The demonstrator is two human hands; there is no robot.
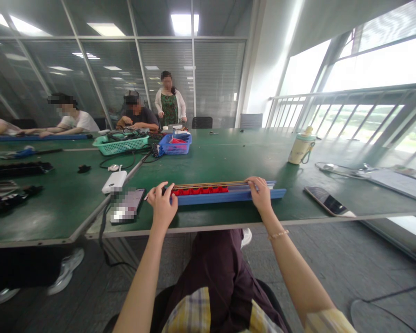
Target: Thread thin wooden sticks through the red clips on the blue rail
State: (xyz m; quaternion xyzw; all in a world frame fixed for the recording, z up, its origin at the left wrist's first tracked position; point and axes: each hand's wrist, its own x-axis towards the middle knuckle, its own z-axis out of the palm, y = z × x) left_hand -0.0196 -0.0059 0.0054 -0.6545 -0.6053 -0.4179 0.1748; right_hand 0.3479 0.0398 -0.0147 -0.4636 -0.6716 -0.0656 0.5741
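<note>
A long blue channel-shaped rail [225,198] lies lengthwise across the table in front of me. Several red pieces [201,190] sit in a row inside its left and middle part, while a paler stretch of the channel shows to their right. Along the far edge runs a thin tan strip [211,185] between my two hands. My left hand [162,206] is closed around the rail's left end, thumb on the near side. Near the right end, my right hand [261,194] has its bent fingers pinched at the strip's end, against the rail; the exact contact is partly hidden.
Left of the rail lie a phone [129,206] and a white device [114,181]; another phone [327,201] lies right. Farther back stand a green basket [121,146], a blue basket [176,147] and a cup [300,148]. People [171,104] are across the table.
</note>
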